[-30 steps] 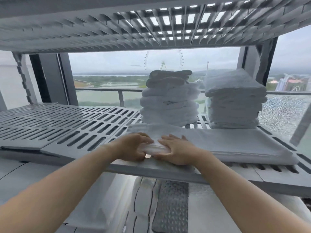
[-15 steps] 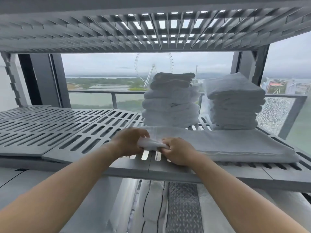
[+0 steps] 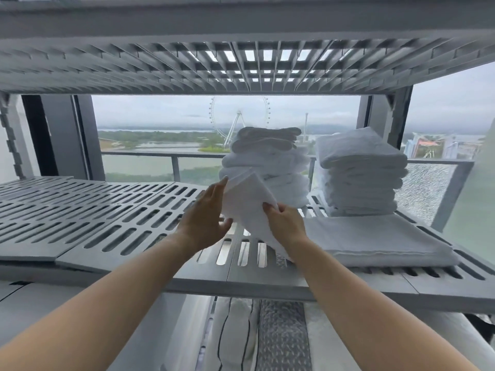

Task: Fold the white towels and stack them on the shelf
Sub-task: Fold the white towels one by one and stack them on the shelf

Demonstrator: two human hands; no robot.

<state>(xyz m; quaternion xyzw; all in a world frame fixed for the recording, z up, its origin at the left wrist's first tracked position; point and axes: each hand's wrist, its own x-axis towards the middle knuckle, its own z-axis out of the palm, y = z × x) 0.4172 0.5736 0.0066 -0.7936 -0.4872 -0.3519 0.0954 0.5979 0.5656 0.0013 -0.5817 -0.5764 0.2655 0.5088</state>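
A small folded white towel (image 3: 247, 202) is lifted off the grey slatted shelf (image 3: 112, 215), tilted, its lower end hanging toward the slats. My right hand (image 3: 285, 223) pinches its right edge. My left hand (image 3: 207, 215) lies flat against its left side with straight fingers. Just behind it stands a tall stack of folded towels (image 3: 270, 159). A second stack (image 3: 361, 172) stands further right. A larger flat white towel (image 3: 375, 239) lies on the shelf in front of that stack.
An upper slatted shelf (image 3: 241, 62) hangs low overhead. The shelf's left half shows bare slats. Behind the shelf is a window with a railing (image 3: 160, 155). Patterned fabric (image 3: 281, 338) lies below the shelf.
The small towel was lying on the shelf under both hands; now it is raised and tilted in front of the left stack. My left hand went from curled on it to flat.
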